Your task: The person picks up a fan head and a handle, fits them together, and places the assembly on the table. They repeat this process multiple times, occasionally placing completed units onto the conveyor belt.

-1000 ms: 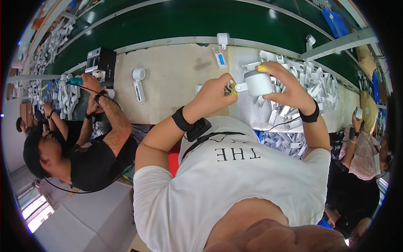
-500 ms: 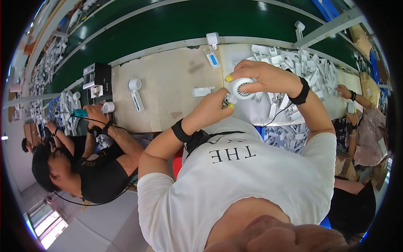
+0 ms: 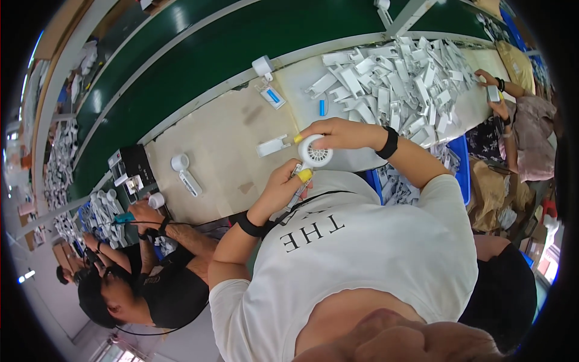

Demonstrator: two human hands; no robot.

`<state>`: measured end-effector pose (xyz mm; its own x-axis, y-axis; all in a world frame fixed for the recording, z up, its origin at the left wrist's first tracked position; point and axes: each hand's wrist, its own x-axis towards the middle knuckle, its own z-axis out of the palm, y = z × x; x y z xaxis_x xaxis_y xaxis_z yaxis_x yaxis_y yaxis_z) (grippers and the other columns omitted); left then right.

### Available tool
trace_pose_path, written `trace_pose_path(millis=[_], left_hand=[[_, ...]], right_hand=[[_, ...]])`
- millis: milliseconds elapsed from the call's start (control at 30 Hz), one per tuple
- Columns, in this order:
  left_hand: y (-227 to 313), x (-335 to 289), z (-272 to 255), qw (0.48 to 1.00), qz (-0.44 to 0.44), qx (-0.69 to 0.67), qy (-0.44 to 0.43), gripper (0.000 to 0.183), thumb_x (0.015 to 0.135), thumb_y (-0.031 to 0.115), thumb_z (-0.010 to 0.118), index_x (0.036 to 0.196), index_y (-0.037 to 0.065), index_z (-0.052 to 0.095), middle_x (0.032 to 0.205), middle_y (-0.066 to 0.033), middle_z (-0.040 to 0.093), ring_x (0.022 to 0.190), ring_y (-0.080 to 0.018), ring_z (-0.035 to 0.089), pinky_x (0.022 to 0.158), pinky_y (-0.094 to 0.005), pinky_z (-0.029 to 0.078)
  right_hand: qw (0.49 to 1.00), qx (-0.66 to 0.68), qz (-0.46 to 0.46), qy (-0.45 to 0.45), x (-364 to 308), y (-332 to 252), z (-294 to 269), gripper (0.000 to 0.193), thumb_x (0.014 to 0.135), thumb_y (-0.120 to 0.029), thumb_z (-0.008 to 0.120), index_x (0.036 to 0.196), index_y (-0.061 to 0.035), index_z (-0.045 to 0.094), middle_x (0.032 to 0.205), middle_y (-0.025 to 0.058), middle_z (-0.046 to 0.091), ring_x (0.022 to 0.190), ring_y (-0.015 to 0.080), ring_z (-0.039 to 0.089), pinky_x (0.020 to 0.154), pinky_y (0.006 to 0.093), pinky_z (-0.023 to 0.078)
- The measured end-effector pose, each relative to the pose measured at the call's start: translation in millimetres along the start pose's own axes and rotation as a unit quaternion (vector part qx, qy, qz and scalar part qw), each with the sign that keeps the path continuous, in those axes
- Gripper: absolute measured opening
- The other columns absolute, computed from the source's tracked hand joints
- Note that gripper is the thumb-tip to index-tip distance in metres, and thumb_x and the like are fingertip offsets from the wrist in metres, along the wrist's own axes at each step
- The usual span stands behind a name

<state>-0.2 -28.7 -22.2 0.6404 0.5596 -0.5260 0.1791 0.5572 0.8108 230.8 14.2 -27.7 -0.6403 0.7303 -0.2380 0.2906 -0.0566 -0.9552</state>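
Between my two hands is a white handheld fan (image 3: 315,152), its round grille facing up. My left hand (image 3: 281,190) is closed round its handle, whose inside partly shows; the fingers hide the rest. My right hand (image 3: 345,133) grips the round head, fingertips at the far rim and thumb by the grille. Yellow finger covers sit on some fingertips. Just left of the head, a loose white handle shell (image 3: 273,146) lies on the table. Beyond my hands lies a blue battery cell (image 3: 322,108) with a thin wire.
White plastic shells (image 3: 401,84) are heaped at the right, above a blue bin (image 3: 462,169). An opened fan (image 3: 272,97) lies at the table's far edge, another fan (image 3: 188,178) farther left. A co-worker at left holds a teal tool (image 3: 124,218) near a black machine (image 3: 136,168).
The view has turned, shifting the table in the picture. The fan's handle now points nearer my body, and my left hand has moved down along it. The blue cell has come into sight.
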Motion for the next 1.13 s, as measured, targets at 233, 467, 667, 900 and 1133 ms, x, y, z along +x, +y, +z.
trace_pose_path(millis=[233, 467, 667, 900, 1133], left_hand=[[3, 9, -29, 0.958, 0.139, -0.237, 0.082, 0.028, 0.089, 0.016, 0.046, 0.109, -0.003, 0.048, 0.089, -0.0163, 0.062, 0.079, -0.0231, 0.062, 0.073, -0.0343, 0.050], [4, 21, -26, 0.941, 0.200, -0.252, 0.107, 0.033, 0.089, 0.023, 0.048, 0.112, -0.001, 0.048, 0.096, -0.0146, 0.062, 0.086, -0.0180, 0.059, 0.067, -0.0280, 0.048], [-4, 20, -38, 0.965, 0.165, -0.154, 0.136, 0.026, 0.088, 0.016, 0.050, 0.109, 0.001, 0.053, 0.104, -0.0153, 0.061, 0.083, -0.0146, 0.060, 0.063, -0.0224, 0.046], [-11, 6, -52, 0.892, 0.283, -0.262, 0.235, 0.026, 0.087, 0.011, 0.052, 0.110, 0.000, 0.052, 0.108, -0.0177, 0.058, 0.087, -0.0176, 0.060, 0.067, -0.0270, 0.051], [-28, -2, -66, 0.852, 0.289, -0.343, 0.270, 0.038, 0.088, 0.010, 0.049, 0.124, 0.002, 0.041, 0.119, -0.0164, 0.051, 0.097, -0.0219, 0.058, 0.074, -0.0304, 0.051]], right_hand=[[0.807, -0.441, 0.238, 0.311, -37, 120, -30, 0.035, 0.073, -0.024, 0.063, 0.102, -0.0054, 0.053, 0.101, 0.0130, 0.057, 0.091, 0.0289, 0.054, 0.074, 0.0377, 0.046], [0.782, -0.498, 0.190, 0.324, -37, 139, -16, 0.049, 0.067, -0.012, 0.064, 0.112, -0.0058, 0.046, 0.100, 0.0124, 0.053, 0.093, 0.0297, 0.053, 0.074, 0.0390, 0.047], [0.878, -0.391, -0.052, 0.272, -16, 92, 10, 0.049, 0.070, -0.006, 0.059, 0.117, -0.0090, 0.045, 0.118, 0.0124, 0.047, 0.100, 0.0325, 0.052, 0.079, 0.0395, 0.046], [0.879, -0.449, -0.153, 0.051, -32, 152, 37, 0.030, 0.064, 0.002, 0.057, 0.092, -0.0080, 0.058, 0.125, 0.0113, 0.044, 0.118, 0.0309, 0.039, 0.095, 0.0381, 0.037], [0.888, -0.449, -0.092, 0.032, -3, 135, 64, 0.049, 0.064, -0.002, 0.055, 0.112, -0.0100, 0.048, 0.128, 0.0131, 0.042, 0.122, 0.0314, 0.033, 0.100, 0.0445, 0.029]])
